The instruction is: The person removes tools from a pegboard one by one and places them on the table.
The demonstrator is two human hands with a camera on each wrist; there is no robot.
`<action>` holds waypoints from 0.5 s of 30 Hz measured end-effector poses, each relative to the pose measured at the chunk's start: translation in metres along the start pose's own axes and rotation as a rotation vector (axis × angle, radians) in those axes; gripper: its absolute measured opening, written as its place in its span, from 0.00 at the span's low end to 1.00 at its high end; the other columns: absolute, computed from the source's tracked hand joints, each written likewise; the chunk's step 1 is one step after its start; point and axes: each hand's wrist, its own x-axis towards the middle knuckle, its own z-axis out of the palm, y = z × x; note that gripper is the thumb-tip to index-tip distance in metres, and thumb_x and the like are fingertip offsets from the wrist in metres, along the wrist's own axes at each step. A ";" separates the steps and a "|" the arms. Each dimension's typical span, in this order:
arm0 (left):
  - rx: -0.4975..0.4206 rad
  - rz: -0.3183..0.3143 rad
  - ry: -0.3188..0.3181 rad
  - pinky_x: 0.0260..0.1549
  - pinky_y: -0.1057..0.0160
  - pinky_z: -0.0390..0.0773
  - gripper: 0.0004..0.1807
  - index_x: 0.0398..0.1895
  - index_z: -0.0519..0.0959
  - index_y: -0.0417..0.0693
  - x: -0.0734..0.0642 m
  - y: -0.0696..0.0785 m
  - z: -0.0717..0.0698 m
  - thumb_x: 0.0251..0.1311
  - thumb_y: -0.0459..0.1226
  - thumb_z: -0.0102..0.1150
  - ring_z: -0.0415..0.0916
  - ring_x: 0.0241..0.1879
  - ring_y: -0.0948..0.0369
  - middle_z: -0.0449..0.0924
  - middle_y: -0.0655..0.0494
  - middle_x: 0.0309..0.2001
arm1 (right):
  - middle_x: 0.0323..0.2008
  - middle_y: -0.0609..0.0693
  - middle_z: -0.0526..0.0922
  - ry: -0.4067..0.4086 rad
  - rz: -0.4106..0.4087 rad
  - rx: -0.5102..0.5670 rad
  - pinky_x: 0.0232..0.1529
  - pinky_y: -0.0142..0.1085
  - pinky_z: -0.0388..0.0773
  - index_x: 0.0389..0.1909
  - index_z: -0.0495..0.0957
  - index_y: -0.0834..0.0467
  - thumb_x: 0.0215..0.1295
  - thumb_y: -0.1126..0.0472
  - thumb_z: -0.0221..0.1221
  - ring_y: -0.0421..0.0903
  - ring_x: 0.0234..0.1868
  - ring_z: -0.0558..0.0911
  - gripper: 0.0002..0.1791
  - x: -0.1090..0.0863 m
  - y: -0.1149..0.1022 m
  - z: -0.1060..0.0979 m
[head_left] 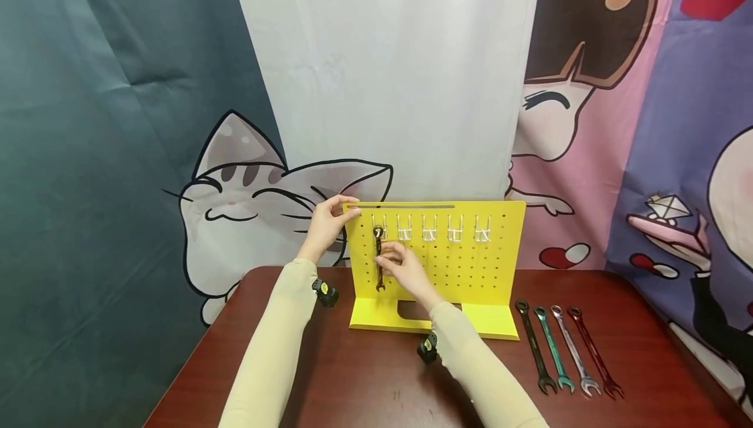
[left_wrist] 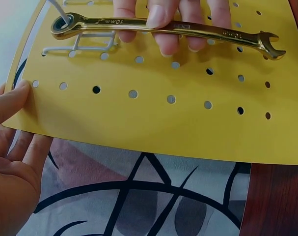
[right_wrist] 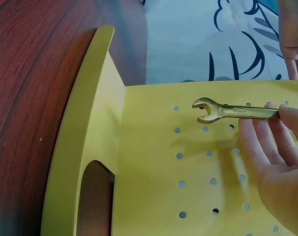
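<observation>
A gold combination wrench point(left_wrist: 188, 28) hangs upright in front of the yellow pegboard point(head_left: 470, 284), ring end up. In the left wrist view the tip of a white wire hook point(left_wrist: 65, 14) passes into its ring. My right hand point(head_left: 406, 270) pinches the wrench shaft between thumb and fingers; in the right wrist view the open-ended jaw point(right_wrist: 207, 110) sticks out past the fingertips. At the board's upper left corner my left hand point(head_left: 325, 224) grips the edge, thumb on the front face and the other fingers behind it.
Several more wire hooks point(head_left: 429, 229) run in a row to the right. On the brown table point(head_left: 353, 376), right of the board, lie a black wrench point(head_left: 534, 346), a green wrench point(head_left: 554, 349), a silver wrench point(head_left: 575, 349) and a red wrench point(head_left: 595, 351). Printed curtains point(head_left: 382, 75) hang behind.
</observation>
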 end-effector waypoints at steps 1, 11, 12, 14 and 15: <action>-0.003 -0.001 0.000 0.43 0.59 0.76 0.14 0.50 0.85 0.50 0.000 0.000 0.000 0.64 0.42 0.69 0.77 0.42 0.53 0.83 0.51 0.49 | 0.48 0.59 0.85 -0.002 -0.001 -0.006 0.50 0.46 0.82 0.60 0.75 0.62 0.70 0.62 0.63 0.59 0.49 0.84 0.20 -0.001 0.000 0.000; 0.006 0.014 0.002 0.43 0.56 0.78 0.13 0.50 0.85 0.52 0.000 -0.002 0.000 0.63 0.42 0.69 0.78 0.39 0.57 0.84 0.53 0.45 | 0.48 0.58 0.86 -0.028 -0.017 -0.061 0.49 0.46 0.82 0.60 0.75 0.62 0.71 0.61 0.62 0.55 0.48 0.85 0.19 -0.012 -0.002 -0.001; 0.006 0.019 0.005 0.42 0.57 0.77 0.13 0.50 0.85 0.52 0.000 -0.002 0.000 0.63 0.42 0.69 0.78 0.38 0.57 0.84 0.53 0.45 | 0.48 0.57 0.86 -0.030 -0.018 -0.068 0.49 0.46 0.82 0.59 0.76 0.61 0.71 0.60 0.62 0.54 0.48 0.85 0.19 -0.012 -0.003 -0.001; 0.007 0.015 0.003 0.41 0.59 0.76 0.13 0.50 0.85 0.50 -0.002 0.004 0.000 0.64 0.41 0.69 0.77 0.38 0.56 0.84 0.51 0.45 | 0.48 0.56 0.86 -0.038 -0.023 -0.076 0.49 0.46 0.82 0.59 0.76 0.60 0.72 0.60 0.62 0.52 0.49 0.85 0.18 -0.014 -0.005 -0.001; 0.010 0.018 0.004 0.41 0.60 0.76 0.13 0.50 0.85 0.49 -0.001 0.005 0.000 0.64 0.41 0.69 0.76 0.37 0.56 0.84 0.50 0.45 | 0.48 0.58 0.86 -0.045 -0.020 -0.073 0.50 0.47 0.82 0.60 0.75 0.61 0.72 0.61 0.61 0.54 0.49 0.84 0.19 -0.014 -0.007 0.000</action>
